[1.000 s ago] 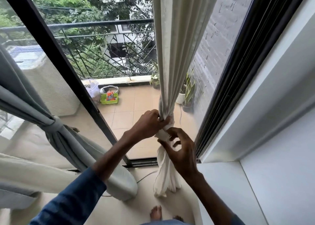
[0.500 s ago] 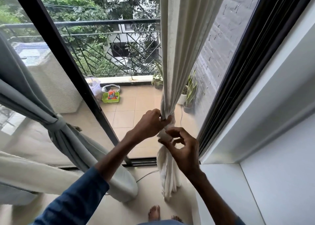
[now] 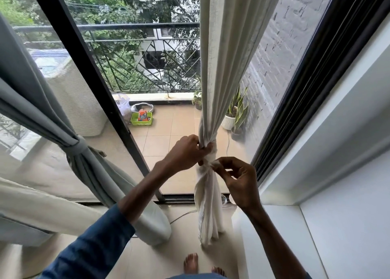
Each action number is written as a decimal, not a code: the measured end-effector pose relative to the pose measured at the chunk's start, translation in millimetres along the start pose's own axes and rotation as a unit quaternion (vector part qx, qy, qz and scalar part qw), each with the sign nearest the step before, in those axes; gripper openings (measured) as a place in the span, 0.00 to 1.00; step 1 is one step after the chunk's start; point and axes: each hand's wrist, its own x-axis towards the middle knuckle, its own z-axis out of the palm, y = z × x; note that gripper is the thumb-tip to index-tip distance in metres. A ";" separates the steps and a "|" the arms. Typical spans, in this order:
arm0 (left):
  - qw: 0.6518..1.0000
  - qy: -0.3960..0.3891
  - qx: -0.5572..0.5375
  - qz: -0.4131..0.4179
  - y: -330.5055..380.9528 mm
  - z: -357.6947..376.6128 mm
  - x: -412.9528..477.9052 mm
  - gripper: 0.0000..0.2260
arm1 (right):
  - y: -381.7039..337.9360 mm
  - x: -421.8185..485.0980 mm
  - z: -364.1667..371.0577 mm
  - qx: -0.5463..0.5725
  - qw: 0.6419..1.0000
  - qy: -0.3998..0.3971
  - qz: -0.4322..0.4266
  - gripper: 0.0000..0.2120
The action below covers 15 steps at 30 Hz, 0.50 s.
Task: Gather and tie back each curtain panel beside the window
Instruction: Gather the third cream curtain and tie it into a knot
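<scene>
- Left hand (image 3: 185, 152) is closed around the gathered neck of the cream curtain panel (image 3: 223, 67), fingers curled at the cinch.
- Right hand (image 3: 238, 180), just below and touching the same bunch, pinches a small end of cream fabric between thumb and fingertips; whether that is a separate tie or the panel's own cloth I cannot tell.
- That panel hangs near the right side of the window frame (image 3: 316, 93), its tail reaching the floor.
- Risk: the knot looks unfinished; if the left grip loosens before the end is pulled through, the pleats would likely spread and the gather slide down.
- Grey curtain panel (image 3: 31, 109) at left is already cinched by its tieback (image 3: 79, 150).
- On the balcony floor, near its far edge, a green basket (image 3: 141, 120) holds an orange packet (image 3: 142, 115); a white pot (image 3: 228, 122) at its right edge holds a snake plant (image 3: 240, 109).
</scene>
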 end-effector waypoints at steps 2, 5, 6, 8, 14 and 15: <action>1.000 -0.016 0.001 0.016 -0.5 0.3 -2.7 0.22 | 0.7 2.3 -3.5 -0.002 1.000 0.003 -0.005 0.05; 0.999 -0.017 0.002 0.037 1.7 3.3 -6.0 0.21 | 5.5 4.3 -5.4 0.041 0.999 -0.004 -0.004 0.07; 0.999 -0.015 0.001 0.039 1.8 4.5 -6.4 0.21 | 6.8 4.5 -4.7 0.063 0.998 -0.008 -0.001 0.08; 0.999 -0.012 -0.005 0.042 0.5 6.7 -5.4 0.21 | 8.3 5.2 -3.2 0.088 0.996 -0.008 0.006 0.08; 0.998 -0.007 -0.030 0.049 2.6 9.8 -4.3 0.21 | 9.2 9.5 -3.0 0.156 0.985 0.040 0.061 0.09; 0.998 -0.009 -0.035 0.043 3.1 11.1 -4.1 0.22 | 11.0 10.0 -2.3 0.161 0.983 0.051 0.073 0.11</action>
